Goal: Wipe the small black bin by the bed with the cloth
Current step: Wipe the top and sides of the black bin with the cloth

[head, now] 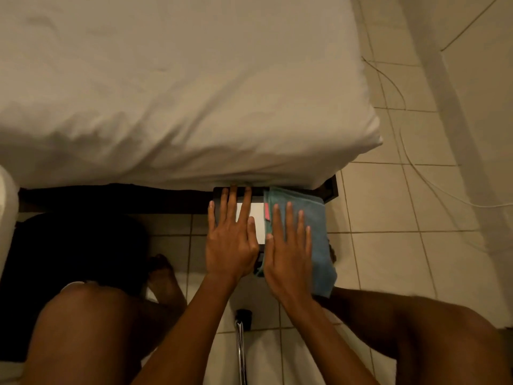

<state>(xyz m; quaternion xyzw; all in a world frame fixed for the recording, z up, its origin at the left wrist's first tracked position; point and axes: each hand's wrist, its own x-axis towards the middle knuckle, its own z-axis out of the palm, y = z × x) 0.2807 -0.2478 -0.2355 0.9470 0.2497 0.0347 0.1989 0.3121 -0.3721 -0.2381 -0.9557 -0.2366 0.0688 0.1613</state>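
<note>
The small black bin [218,194] stands on the floor against the bed's edge, and a white panel [256,218] shows on its top. A blue cloth [316,218] with a small red tag is draped over the bin's right half. My left hand [230,245] lies flat on the bin's left side, fingers spread and holding nothing. My right hand [288,254] presses flat on the cloth, fingers pointing toward the bed. Most of the bin's body is hidden under the hands and cloth.
The white-sheeted bed [180,93] fills the upper view, with its dark frame [331,187] behind the bin. A thin white cable [416,168] snakes over the tiled floor at right. A chrome rod [241,345] lies between my bare knees. A dark shape [69,259] sits at left.
</note>
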